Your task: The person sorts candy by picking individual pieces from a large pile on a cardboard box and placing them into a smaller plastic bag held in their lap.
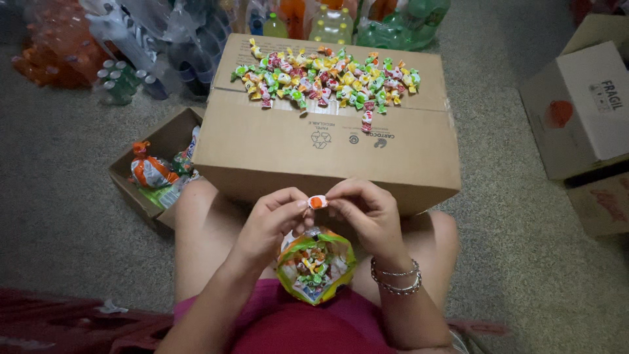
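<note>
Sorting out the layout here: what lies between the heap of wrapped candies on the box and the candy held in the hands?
In the head view, only bare cardboard: the closed box's top and front face separate the candy heap from the orange-and-white candy pinched by the left hand and right hand.

Left hand and right hand meet at the fingertips — both pinched shut, wrists bent inward, forearms converging.

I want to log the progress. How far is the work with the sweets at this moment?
Looks done: many wrapped candies lie spread on the closed cardboard box. In hand: the left hand and right hand pinch one orange and white candy between them. Left: the open bag on the lap appears to hold more candies.
</note>
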